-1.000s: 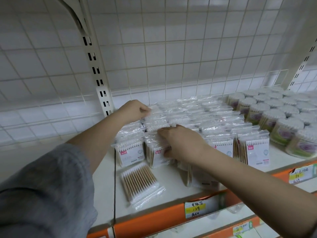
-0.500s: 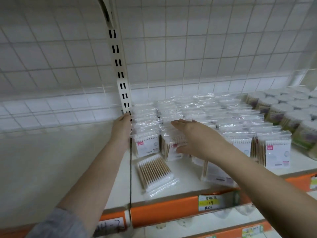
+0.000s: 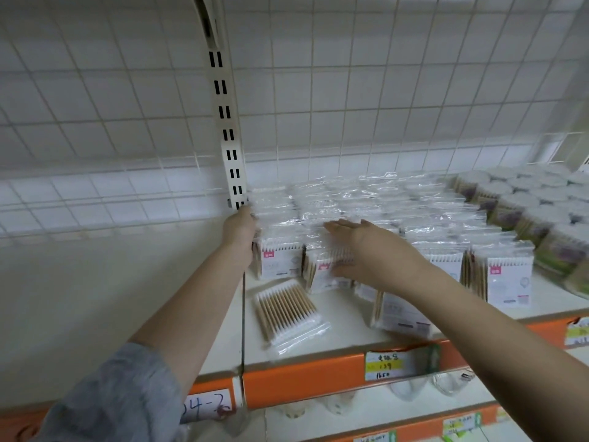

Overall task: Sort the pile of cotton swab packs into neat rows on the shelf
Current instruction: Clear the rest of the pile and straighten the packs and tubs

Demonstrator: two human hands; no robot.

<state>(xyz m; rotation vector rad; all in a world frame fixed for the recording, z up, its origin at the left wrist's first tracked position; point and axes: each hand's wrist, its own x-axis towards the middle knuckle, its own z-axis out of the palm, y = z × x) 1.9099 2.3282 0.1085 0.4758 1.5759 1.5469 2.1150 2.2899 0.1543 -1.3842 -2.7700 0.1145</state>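
The shelf (image 3: 344,327) in front of me carries the packs (image 3: 350,205) in upright rows running back to the wire grid (image 3: 350,90), too many and too glossy for me to count; I can make out roughly four front faces with pink tags. To their right stand the round tubs (image 3: 522,205) of swabs, again more than I can count. My arms reach forward from either side: the left one, sleeve (image 3: 118,397) pushed up past the elbow, stretches straight to the left end of the rows beside the slotted post (image 3: 228,132). My left hand (image 3: 239,232) rests against the side of the leftmost row, fingers hidden behind the packs, so I cannot tell whether it grasps anything. My right hand (image 3: 363,247) lies palm down over the second row from the left, fingers straight and together, thumb low at the front pack (image 3: 322,275), pressing rather than gripping, released. Three packs sit apart from the rows: one flat pack (image 3: 288,314) lies on the shelf near the front edge, below and between my hands, its wooden sticks showing; one leaning pack (image 3: 403,314) tilts under my right forearm; a third is partly hidden behind my right wrist. On the orange rail (image 3: 302,378) sits one yellow price tag (image 3: 393,365), with a handwritten label (image 3: 207,406) lower left.
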